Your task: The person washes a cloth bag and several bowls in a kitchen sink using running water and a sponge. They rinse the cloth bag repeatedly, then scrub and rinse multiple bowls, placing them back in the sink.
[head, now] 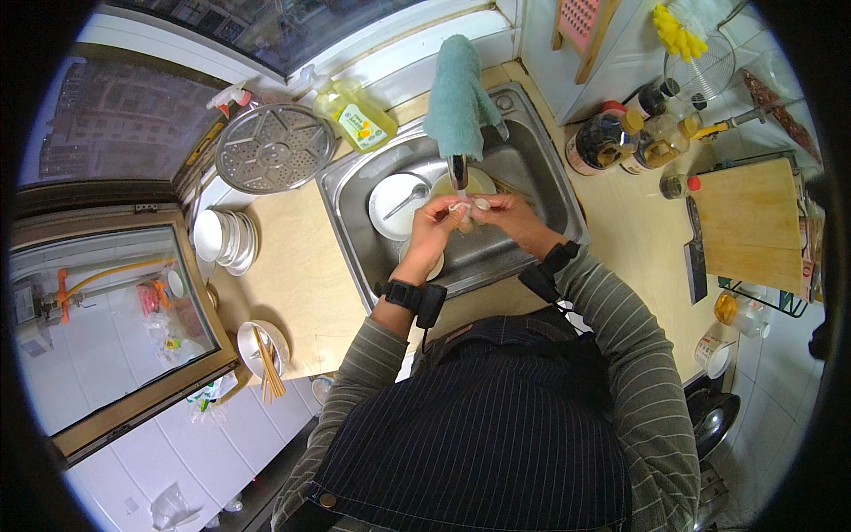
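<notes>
My left hand (432, 229) and my right hand (517, 218) meet under the metal tap (458, 174) with fingers bent inward. Between their fingertips is a small whitish item (482, 204); its exact kind is unclear. Water seems to run from the spout onto the fingers. Below lies the stainless steel sink (488, 263). It holds a white plate (384, 214) with a metal spoon (407, 201) on it, a pale round dish (483, 178) partly hidden behind the tap, and a bowl (435, 267) partly covered by my left hand. A teal towel (455, 93) drapes over the tap.
Yellow-green spray bottle (362, 123) and perforated steamer plate (275, 147) stand behind left. Stacked white bowls (223, 239) and a bowl (252, 342) with chopsticks (269, 369) are left. Sauce bottles (598, 143), a knife (695, 263) and a wooden cutting board (751, 226) are right.
</notes>
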The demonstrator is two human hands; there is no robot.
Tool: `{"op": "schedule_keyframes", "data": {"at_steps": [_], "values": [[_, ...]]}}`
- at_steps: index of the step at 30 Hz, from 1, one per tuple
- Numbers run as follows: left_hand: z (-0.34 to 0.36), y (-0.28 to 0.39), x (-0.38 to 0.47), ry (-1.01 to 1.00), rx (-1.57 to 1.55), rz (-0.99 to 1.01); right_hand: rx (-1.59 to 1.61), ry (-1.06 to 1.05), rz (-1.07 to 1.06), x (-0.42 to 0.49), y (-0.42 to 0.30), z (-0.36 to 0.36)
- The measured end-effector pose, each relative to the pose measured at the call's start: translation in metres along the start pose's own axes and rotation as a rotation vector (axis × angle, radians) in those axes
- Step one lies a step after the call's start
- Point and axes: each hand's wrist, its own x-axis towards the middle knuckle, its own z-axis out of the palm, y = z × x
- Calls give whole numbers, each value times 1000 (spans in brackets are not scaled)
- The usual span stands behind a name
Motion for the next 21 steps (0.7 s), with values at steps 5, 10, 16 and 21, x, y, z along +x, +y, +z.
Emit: {"op": "schedule_keyframes", "data": {"at_steps": [5, 10, 16, 21], "values": [[7, 5, -1, 41, 11, 37, -106, 34, -4, -1, 0, 2], [3, 12, -1, 121, 204, 20, -207, 111, 6, -3, -2, 0], [-7, 22, -1, 47, 533, 105, -183, 87, 2, -4, -2, -2], [3, 21, -5, 62, 364, 207, -144, 55, 35, 0, -6, 0]]}}
